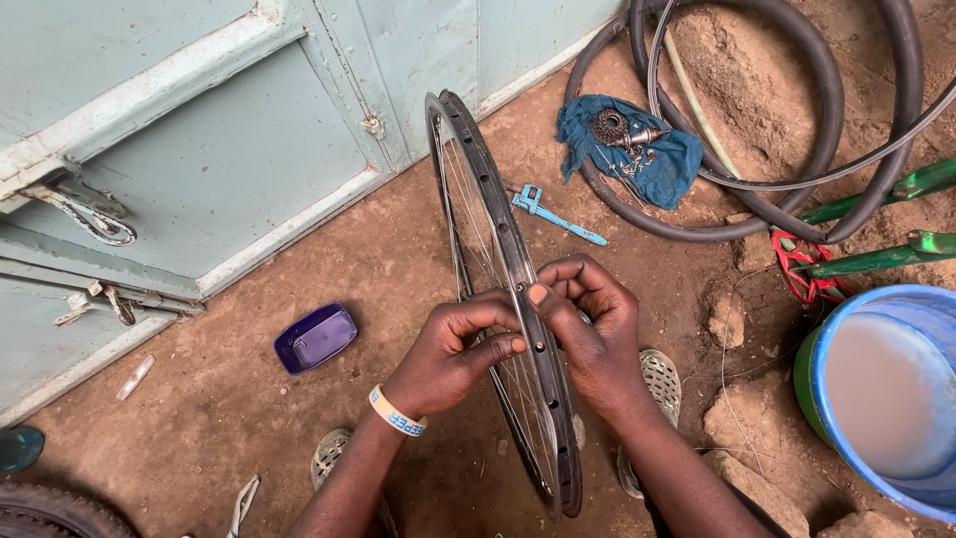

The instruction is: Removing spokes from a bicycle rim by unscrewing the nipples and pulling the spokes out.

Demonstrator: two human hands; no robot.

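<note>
From the head view we see a bare rim (513,299) standing on edge at frame centre, spokes thin beside it. Our left hand (453,354) pinches its edge between thumb and fingers; our right hand (593,334) curls closed over the same stretch. We judge the rim light and stiff, the spokes easily bent, so the rim edge is the best hold. Left of centre a purple tray (316,338) holds a small item. At lower right a blue bucket (881,399) holds cloudy water.

Dirt floor (398,259) w/ purple tray (316,338), blue wrench (554,215), blue rag (627,149), tyres (797,130), bucket (881,394).
</note>
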